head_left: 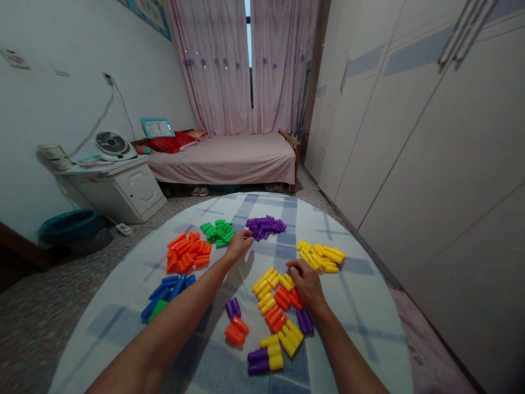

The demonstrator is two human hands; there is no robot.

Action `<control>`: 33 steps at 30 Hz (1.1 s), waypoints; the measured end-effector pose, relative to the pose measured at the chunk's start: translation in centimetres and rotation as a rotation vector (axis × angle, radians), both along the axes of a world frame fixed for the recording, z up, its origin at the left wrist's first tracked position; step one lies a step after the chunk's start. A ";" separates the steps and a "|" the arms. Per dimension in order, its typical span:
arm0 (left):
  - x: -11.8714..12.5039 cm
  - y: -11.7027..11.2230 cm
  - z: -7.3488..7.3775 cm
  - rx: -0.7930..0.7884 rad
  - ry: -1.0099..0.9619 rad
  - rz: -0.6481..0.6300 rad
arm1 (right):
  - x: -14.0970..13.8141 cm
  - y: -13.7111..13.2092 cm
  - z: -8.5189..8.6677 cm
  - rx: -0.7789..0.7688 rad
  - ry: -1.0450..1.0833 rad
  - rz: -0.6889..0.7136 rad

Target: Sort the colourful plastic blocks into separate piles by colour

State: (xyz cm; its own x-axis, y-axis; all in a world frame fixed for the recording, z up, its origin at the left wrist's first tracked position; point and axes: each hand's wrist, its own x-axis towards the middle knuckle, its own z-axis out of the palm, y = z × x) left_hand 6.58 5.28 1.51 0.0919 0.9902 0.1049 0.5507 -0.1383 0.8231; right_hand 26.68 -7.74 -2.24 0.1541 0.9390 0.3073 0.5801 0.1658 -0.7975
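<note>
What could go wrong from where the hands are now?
The right hand is close beside the grouped blocks, so it might nudge them out of place. The left hand is at the purple pile with the green pile close by; a sideways brush could mix the colors.

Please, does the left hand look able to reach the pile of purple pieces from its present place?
Probably yes: the left hand is right at the near left edge of the purple pile, and nothing seems to stand between them. The green pile lies on the hand's other side.
</note>
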 end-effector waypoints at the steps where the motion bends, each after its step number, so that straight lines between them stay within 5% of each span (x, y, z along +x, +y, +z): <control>1: -0.8 -0.8 0.4 -0.010 0.001 -0.028 | 0.0 0.0 0.0 0.001 0.000 0.001; 3: -2.8 -2.6 1.4 -0.048 0.016 -0.144 | 0.0 0.0 0.0 0.005 -0.003 0.002; 7: -7.1 -6.9 3.6 -0.230 0.174 -0.603 | 0.0 0.1 -0.1 0.010 -0.013 0.002; 9: -8.5 -9.0 4.3 -0.257 0.284 -0.706 | 0.1 0.2 -0.1 0.007 -0.016 0.000; 13: -8.8 -11.9 4.3 -0.161 0.455 -0.784 | 0.1 0.1 -0.1 0.005 -0.015 0.004; 18: -7.6 -12.9 3.6 -0.072 0.598 -0.723 | 0.1 0.1 -0.1 0.015 -0.009 0.006; 22: -7.6 -11.1 3.2 -0.124 0.552 -0.651 | 0.1 0.0 -0.1 0.001 -0.010 0.005; 26: -6.7 -6.9 2.2 -0.102 0.338 -0.486 | 0.1 0.0 -0.1 -0.003 -0.011 -0.002; 33: -0.8 1.0 2.4 0.141 0.262 -0.111 | 0.0 0.0 0.0 0.006 0.001 -0.006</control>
